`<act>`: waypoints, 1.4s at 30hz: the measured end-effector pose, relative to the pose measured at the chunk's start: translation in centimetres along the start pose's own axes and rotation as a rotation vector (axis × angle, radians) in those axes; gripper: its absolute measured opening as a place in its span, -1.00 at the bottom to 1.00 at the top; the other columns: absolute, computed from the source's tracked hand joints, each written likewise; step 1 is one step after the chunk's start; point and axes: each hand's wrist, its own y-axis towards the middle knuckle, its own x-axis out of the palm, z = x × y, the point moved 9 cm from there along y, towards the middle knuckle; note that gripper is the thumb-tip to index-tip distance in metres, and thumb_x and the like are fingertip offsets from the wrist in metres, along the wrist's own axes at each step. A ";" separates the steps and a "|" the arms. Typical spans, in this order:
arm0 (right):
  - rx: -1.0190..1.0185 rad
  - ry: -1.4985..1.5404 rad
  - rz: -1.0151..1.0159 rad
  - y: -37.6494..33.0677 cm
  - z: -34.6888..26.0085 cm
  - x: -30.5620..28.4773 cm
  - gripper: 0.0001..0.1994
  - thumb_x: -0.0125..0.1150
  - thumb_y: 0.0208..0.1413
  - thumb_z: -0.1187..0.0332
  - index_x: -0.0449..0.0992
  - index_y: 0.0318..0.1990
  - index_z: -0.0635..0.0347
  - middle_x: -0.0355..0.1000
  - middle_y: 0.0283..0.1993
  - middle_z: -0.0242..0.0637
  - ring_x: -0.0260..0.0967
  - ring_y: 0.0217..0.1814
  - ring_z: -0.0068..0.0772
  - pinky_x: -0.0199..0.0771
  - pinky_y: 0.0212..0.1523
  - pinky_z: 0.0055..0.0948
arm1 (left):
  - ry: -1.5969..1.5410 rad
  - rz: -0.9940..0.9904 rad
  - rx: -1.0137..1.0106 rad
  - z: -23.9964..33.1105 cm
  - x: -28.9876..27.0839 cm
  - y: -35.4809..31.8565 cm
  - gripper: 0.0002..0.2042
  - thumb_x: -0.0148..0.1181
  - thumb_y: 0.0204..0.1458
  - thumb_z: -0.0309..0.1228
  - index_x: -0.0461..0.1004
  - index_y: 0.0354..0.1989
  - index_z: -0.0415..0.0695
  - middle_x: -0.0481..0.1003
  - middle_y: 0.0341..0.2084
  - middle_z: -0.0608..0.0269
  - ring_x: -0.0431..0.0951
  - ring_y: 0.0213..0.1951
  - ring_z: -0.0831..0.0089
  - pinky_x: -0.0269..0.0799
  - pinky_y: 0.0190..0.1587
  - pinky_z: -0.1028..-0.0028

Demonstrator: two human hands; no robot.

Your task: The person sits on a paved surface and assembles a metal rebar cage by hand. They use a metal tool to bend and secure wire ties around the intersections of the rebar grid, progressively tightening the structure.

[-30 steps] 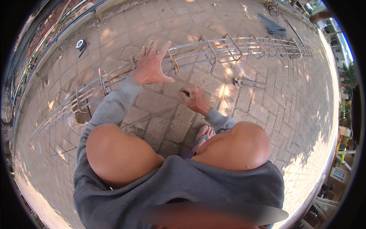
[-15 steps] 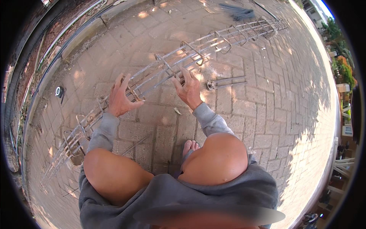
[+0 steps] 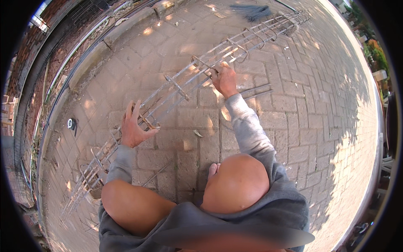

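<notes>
A long rusty rebar cage (image 3: pixel 191 79) of straight bars and square stirrups slants from lower left to upper right across the paving. My left hand (image 3: pixel 133 129) spans one rebar stirrup (image 3: pixel 149 122), its thumb at the near corner and its fingers at the far side. Farther along, my right hand (image 3: pixel 226 80) has its fingers curled around the near end of another stirrup (image 3: pixel 204 63). A stirrup (image 3: pixel 176 87) between the two hands is untouched. Just right of my right wrist lie the two thin handles (image 3: pixel 257 88) of a pincer-like tool; my forearm hides its head.
A bundle of dark thin wire (image 3: pixel 252 12) lies beyond the cage's far part. To the left, a small round tape measure (image 3: pixel 71 123) rests on the bricks near a concrete curb (image 3: pixel 90 61). A thin rod (image 3: pixel 156 174) lies near my knees, with a dry leaf (image 3: pixel 197 133) farther out.
My right hand has moved away along the cage, from near the middle stirrup to the one beyond it. My left hand stays at the same stirrup. The whole view has shifted slightly.
</notes>
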 end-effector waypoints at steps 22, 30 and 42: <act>0.189 0.080 0.323 4.3 16.1 -4.0 -0.75 0.39 0.11 0.35 0.72 -0.05 0.14 0.59 -0.36 -0.01 0.55 -0.31 0.00 0.48 -0.27 -0.13 | -0.041 -0.009 0.012 -0.1 0.2 -0.3 0.23 0.65 -0.39 0.04 0.10 0.54 -0.06 0.08 0.49 -0.20 0.16 0.46 -0.16 0.14 0.45 -0.04; 0.272 0.017 0.287 5.6 16.4 -4.0 -0.78 0.38 0.09 0.41 0.75 -0.10 0.14 0.64 -0.25 0.00 0.60 -0.27 -0.04 0.55 -0.22 -0.25 | -0.054 0.008 0.015 0.0 -0.1 -0.3 0.24 0.68 -0.42 -0.04 0.09 0.55 -0.02 0.08 0.49 -0.18 0.14 0.47 -0.12 0.13 0.46 -0.03; 0.255 0.218 0.185 5.1 15.6 -3.9 -0.77 0.40 0.02 0.46 0.75 -0.12 0.16 0.66 -0.17 -0.04 0.64 -0.13 -0.07 0.58 -0.07 -0.26 | -0.044 -0.002 0.010 0.1 0.0 -0.1 0.21 0.67 -0.40 -0.07 0.11 0.54 -0.02 0.07 0.49 -0.15 0.15 0.46 -0.14 0.16 0.44 -0.02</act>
